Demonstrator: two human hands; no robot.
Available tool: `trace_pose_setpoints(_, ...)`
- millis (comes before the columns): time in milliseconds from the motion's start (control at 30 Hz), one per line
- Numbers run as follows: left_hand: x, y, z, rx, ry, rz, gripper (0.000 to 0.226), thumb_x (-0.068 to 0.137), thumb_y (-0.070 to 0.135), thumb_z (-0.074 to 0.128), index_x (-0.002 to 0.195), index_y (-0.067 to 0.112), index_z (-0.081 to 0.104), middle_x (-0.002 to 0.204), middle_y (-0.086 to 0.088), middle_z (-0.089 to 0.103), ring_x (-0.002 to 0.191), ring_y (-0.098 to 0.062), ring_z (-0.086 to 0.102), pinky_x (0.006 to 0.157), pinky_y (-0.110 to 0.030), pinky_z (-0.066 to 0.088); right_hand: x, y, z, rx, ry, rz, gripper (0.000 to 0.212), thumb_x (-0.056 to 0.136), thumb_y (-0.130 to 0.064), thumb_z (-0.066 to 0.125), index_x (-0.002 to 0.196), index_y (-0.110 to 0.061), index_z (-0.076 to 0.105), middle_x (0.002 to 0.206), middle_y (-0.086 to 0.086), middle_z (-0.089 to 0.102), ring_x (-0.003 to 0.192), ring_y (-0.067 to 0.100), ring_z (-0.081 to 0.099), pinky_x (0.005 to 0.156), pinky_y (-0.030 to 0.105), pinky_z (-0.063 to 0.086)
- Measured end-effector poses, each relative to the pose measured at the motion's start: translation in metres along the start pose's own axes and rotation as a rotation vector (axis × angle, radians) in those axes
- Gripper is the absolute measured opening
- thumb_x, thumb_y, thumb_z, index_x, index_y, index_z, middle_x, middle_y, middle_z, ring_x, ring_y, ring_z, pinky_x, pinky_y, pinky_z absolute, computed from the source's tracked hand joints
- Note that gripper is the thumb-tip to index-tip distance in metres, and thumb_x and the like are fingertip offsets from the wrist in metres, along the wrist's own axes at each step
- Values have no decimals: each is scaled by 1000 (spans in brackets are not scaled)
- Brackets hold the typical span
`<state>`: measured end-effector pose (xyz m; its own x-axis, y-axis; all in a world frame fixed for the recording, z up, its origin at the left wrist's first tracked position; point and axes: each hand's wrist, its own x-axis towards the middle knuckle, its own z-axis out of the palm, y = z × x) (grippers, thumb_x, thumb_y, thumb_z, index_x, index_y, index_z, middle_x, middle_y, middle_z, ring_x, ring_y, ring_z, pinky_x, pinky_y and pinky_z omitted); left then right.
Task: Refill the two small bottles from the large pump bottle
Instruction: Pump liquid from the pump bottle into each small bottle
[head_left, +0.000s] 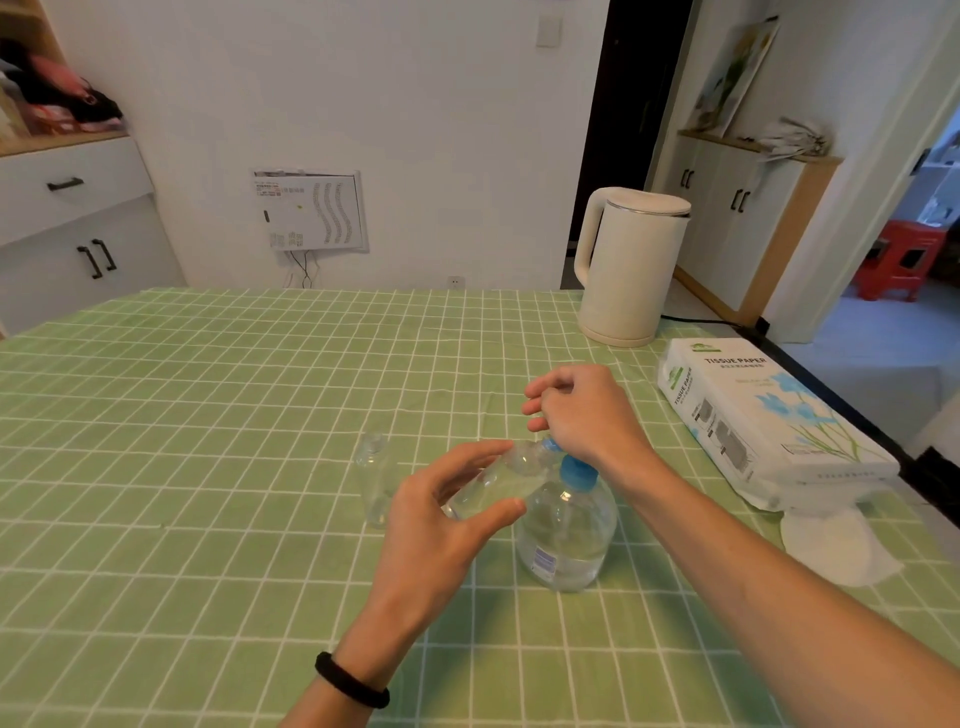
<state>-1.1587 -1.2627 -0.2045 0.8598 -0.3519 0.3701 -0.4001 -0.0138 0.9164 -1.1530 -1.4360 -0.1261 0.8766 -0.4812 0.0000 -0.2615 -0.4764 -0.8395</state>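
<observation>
The large clear pump bottle (566, 535) with a blue pump head stands on the green checked tablecloth. My left hand (441, 519) grips a small clear bottle (498, 480), tilted with its mouth at the blue nozzle. My right hand (582, 410) rests on top of the blue pump head, its fingers loosely curled. A second small clear bottle (375, 478) stands upright on the cloth just left of my left hand, untouched.
A white electric kettle (626, 270) stands at the back right, its cord running off the table. A tissue paper pack (763, 415) lies along the right edge with a loose white tissue (831, 545) in front of it. The table (208, 415) stretches wide to the left.
</observation>
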Motion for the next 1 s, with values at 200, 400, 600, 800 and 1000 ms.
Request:
trace_pose_setpoints(200,-1,-2,2,-3,3,-9,49,78,12,90,119,35,76,118,21,78,116,-2,71,104,-15,50,-1,4,2,-3,6,1,31,95,-6,48,86,-26,70,84,-8,78,77,10,77,78,30,60)
trace_pose_setpoints(400,-2,1,2,-6,-4,-8,48,79,13,90,120,32,76,118,17,78,116,-6,71,105,-18,51,-1,4,0,14,-19,20,27,97,-11,49,90,-26,71,86,-8,78,80,12,77,84,35,62)
trace_pose_setpoints(600,2,7,-1,18,-1,13,48,79,13,90,119,35,76,117,22,77,114,-1,71,103,-13,50,4,-4,-2,-16,-28,-18,21,99,-17,53,93,-28,70,88,-7,78,78,11,77,78,36,62)
trace_pose_setpoints(800,2,2,0,12,-1,7,48,79,13,90,120,33,76,117,20,78,114,-3,71,102,-13,50,4,3,1,28,-12,11,29,97,-7,48,94,-23,72,89,-7,78,78,8,76,68,24,56)
trace_pose_setpoints(1000,0,-3,2,0,-3,-16,50,78,8,90,118,34,76,117,20,78,115,-2,71,105,-17,51,4,9,5,40,2,17,31,95,-5,47,94,-21,73,89,-6,78,79,11,77,69,24,56)
